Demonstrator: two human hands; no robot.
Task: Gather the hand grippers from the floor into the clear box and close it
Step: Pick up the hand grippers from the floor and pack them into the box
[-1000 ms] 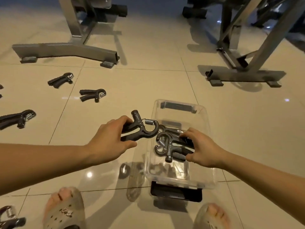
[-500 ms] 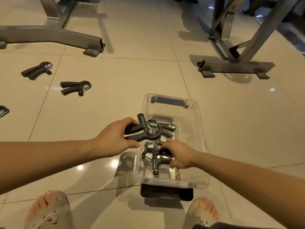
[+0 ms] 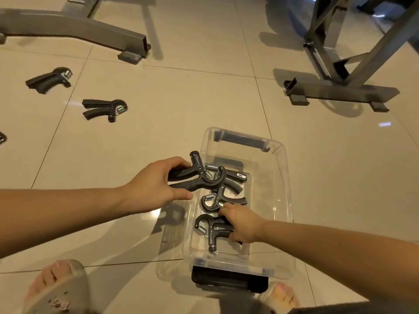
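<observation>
L hand (image 3: 156, 185) has its fingers (image 3: 179, 163) curled round both handles of a black hand gripper (image 3: 201, 177), thumb below. It holds it across the left rim of the clear box (image 3: 272, 200), spring end over the inside; can't tell if it touches what lies under it. R hand (image 3: 243, 225) is down inside the box, fingers wrapped on the handles of the near gripper (image 3: 210, 232), which lies on the box bottom w/ its knob toward the near end. Betw. those two sits a mid gripper (image 3: 215, 201), just beside the R knuckles. A far gripper (image 3: 235, 176) lies partly under the held one. The box stands open-topped on the tiled floor (image 3: 204, 98), w/ a black latch (image 3: 229, 283) at the near end and a grey latch (image 3: 240, 140) at the far end. Well off to the left, 2 loose grippers on the floor: upper floor gripper (image 3: 48, 80) and lower floor gripper (image 3: 104, 108), apart from each other. Metal frames stand behind: left frame (image 3: 74, 26), right frame (image 3: 340, 89). A slippered foot (image 3: 54, 288) is at bottom left.
</observation>
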